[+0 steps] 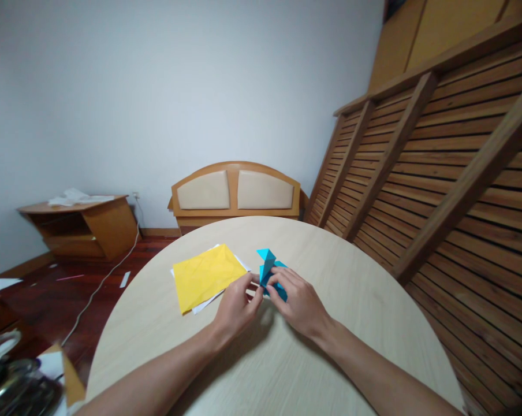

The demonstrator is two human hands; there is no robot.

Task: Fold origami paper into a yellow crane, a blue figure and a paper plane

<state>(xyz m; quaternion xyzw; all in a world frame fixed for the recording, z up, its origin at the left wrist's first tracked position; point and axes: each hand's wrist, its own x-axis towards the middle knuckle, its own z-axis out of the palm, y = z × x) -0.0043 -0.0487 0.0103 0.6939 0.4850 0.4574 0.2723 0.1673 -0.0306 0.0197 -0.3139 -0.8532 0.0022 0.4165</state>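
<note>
A folded piece of blue origami paper (267, 263) stands up between my two hands, just above the middle of the round table. My left hand (237, 303) pinches its lower left edge between thumb and fingers. Over its right side curl the fingers of my right hand (298, 297), which hide part of the folds. Left of the blue paper lies a flat sheet of yellow paper (209, 274), creased, with white sheets showing from under its edges.
The pale round table (351, 358) fills the foreground. Beyond it stands a padded headboard (235, 190). Wooden slatted panels (417, 173) lean at the right. A low cabinet (105, 228) and a white cable (109, 274) are on the left, with a shiny dark object (18, 387) at lower left.
</note>
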